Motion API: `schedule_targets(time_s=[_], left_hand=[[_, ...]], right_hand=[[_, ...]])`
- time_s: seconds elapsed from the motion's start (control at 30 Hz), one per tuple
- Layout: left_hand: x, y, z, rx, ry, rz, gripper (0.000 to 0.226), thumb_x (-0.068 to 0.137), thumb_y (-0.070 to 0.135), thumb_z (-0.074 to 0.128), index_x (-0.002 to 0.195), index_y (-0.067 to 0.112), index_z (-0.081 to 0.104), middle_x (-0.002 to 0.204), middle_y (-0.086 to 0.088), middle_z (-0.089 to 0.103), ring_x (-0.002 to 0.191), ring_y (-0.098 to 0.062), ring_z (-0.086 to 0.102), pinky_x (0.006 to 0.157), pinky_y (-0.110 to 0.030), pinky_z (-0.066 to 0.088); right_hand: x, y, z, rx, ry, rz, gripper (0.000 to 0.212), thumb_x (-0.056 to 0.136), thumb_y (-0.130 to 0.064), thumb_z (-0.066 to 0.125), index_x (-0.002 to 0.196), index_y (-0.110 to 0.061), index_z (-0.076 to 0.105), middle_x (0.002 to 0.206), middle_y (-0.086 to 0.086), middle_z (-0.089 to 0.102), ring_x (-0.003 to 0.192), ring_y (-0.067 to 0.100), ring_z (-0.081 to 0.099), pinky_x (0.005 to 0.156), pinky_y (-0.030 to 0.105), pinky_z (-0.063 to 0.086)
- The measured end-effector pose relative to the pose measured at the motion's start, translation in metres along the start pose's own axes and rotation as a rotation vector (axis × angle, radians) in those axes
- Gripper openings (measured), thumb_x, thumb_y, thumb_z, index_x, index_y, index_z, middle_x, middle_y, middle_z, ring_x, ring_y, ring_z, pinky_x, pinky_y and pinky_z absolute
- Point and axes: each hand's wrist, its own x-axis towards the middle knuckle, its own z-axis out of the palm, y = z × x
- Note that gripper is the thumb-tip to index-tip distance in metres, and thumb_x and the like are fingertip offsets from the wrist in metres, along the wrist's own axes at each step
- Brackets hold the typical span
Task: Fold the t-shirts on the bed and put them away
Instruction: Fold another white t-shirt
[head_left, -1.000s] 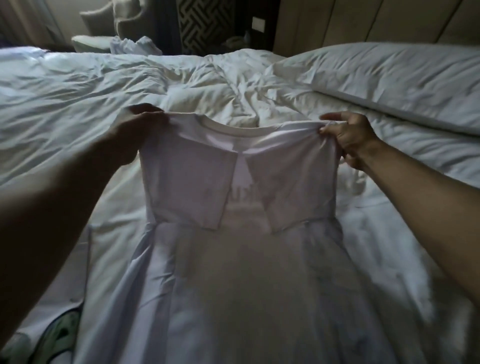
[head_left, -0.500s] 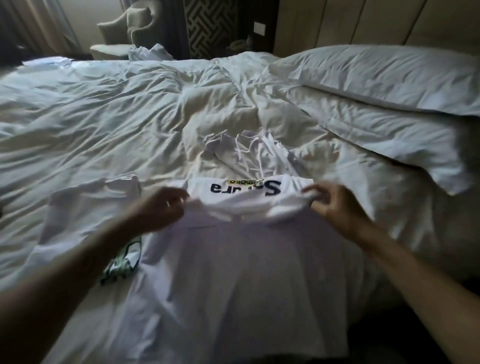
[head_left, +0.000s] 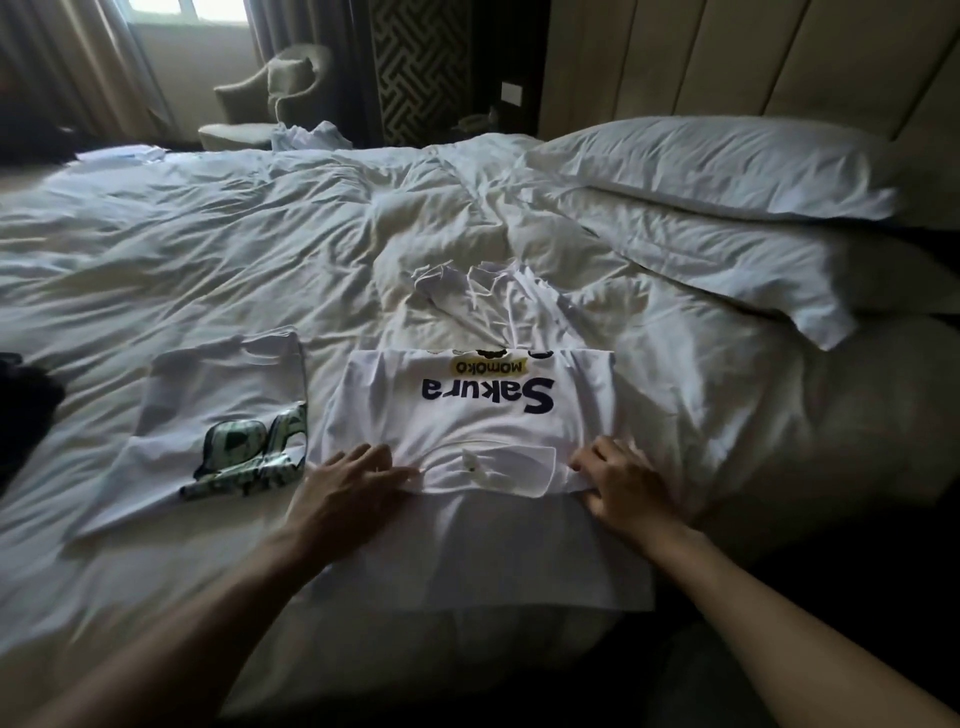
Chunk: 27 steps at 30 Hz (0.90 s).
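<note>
My hands work a white shirt (head_left: 467, 415) on the bed (head_left: 182, 249), its top half doubled toward me so the upside-down "Sakura" print faces up and the collar lies at the near edge of the fold. My left hand (head_left: 348, 488) rests flat at the fold's left corner, fingers spread and nearly straight on the cloth; my right hand (head_left: 623, 480) sits at the right corner with fingers bent down onto the hem, though whether it pinches the edge or only presses it I cannot tell. Just left of the shirt lies a folded shirt (head_left: 223, 410) with a green print; just beyond it sits a crumpled shirt (head_left: 493, 296), and the pillows (head_left: 717, 171) are well to its right. The cotton looks thin, light and limp: I judge it will sag and crease if lifted from one point, and may slide on the smooth sheet. The two corners of the folded edge look the best places to hold, hands kept level.
</note>
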Motion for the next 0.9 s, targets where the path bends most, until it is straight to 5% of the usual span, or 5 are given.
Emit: schedule_targets(time_s=[0.13, 0.57, 0.73, 0.9], left_hand=[[-0.010, 0.003, -0.002, -0.071, 0.123, 0.074, 0.024, 0.092, 0.032, 0.049, 0.100, 0.031, 0.072, 0.081, 0.006, 0.055, 0.072, -0.019, 0.061, 0.051, -0.029, 0.047], [-0.060, 0.037, -0.008, 0.086, 0.065, 0.355, 0.022, 0.086, 0.032, 0.052, 0.104, 0.025, 0.062, 0.083, 0.005, 0.056, 0.070, -0.015, 0.060, 0.058, -0.026, 0.053], [-0.074, 0.035, -0.006, 0.093, 0.000, 0.339, 0.028, 0.084, 0.037, 0.057, 0.111, 0.028, 0.060, 0.085, 0.010, 0.057, 0.074, -0.012, 0.062, 0.060, -0.026, 0.053], [-0.073, 0.044, -0.017, -0.090, 0.056, 0.125, 0.042, 0.090, 0.061, 0.053, 0.112, 0.028, 0.066, 0.087, 0.012, 0.062, 0.076, -0.010, 0.063, 0.062, -0.024, 0.050]], right_hand=[[-0.018, -0.012, 0.001, 0.041, 0.069, -0.068, 0.034, 0.057, 0.000, 0.070, 0.081, -0.018, 0.054, 0.082, 0.005, 0.055, 0.075, 0.033, 0.060, 0.061, 0.040, 0.053], [-0.067, -0.018, 0.018, -0.222, -0.042, -0.143, 0.023, 0.055, -0.031, 0.054, 0.075, -0.019, 0.051, 0.077, 0.004, 0.054, 0.067, 0.027, 0.057, 0.055, 0.037, 0.049], [-0.080, -0.022, 0.024, -0.282, -0.098, -0.155, 0.038, 0.045, -0.034, 0.074, 0.076, -0.020, 0.055, 0.077, 0.002, 0.056, 0.067, 0.025, 0.058, 0.054, 0.036, 0.049], [-0.083, -0.023, 0.023, -0.171, -0.045, -0.227, 0.044, 0.068, -0.064, 0.055, 0.083, -0.023, 0.060, 0.081, -0.002, 0.058, 0.073, 0.021, 0.059, 0.062, 0.036, 0.052]])
